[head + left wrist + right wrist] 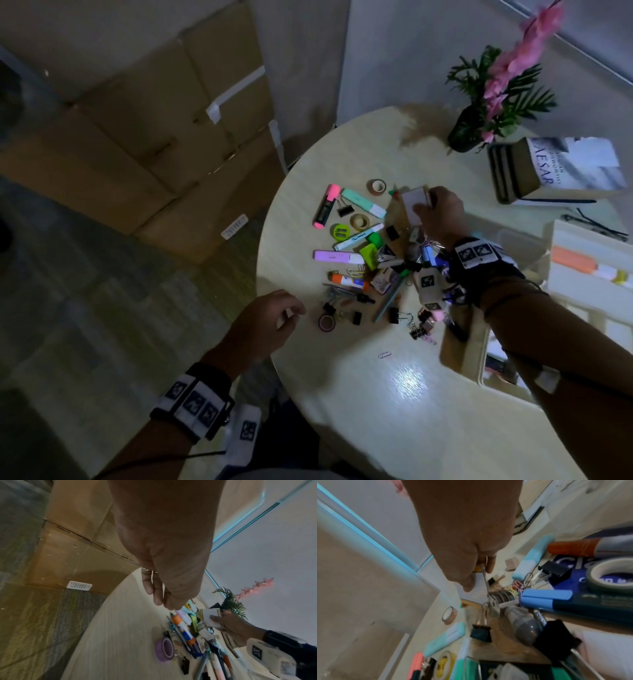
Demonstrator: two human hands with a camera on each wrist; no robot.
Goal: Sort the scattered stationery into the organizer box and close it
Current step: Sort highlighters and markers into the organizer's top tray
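- The right hand (pixel 440 214) is at the far side of the stationery pile, thumb and fingers (pixel 216 618) pinching a small white notepad (pixel 414 204) lifted clear of the round worktop (pixel 394 394).
- From the left wrist view the notepad (pixel 210 615) stands nearly upright in that grip, the thumb pressed on its white face.
- The left hand (pixel 265 323) hovers over the near left edge of the worktop, fingers (pixel 155 588) loosely curled together and holding nothing.
- Scattered stationery lies between the hands: a pink highlighter (pixel 326 205), a mint highlighter (pixel 363 202), a purple highlighter (pixel 337 256), a glue stick (pixel 349 281) with orange ends, and a purple tape roll (pixel 326 322) just beside black binder clips (pixel 357 318).
- Two beige tape rolls sit at the far side; one (pixel 376 186) is close to the notepad.
- A lone paper clip (pixel 384 355) lies apart, nearer the person.
- The organizer box (pixel 582 270) stands open on the right of the worktop, an orange marker (pixel 573 260) lying in one compartment.
- Behind it are a thick book (pixel 561 171) and a vase with pink flowers (pixel 496 92).
- Cardboard boxes (pixel 154 137) are stacked on the floor to the left.
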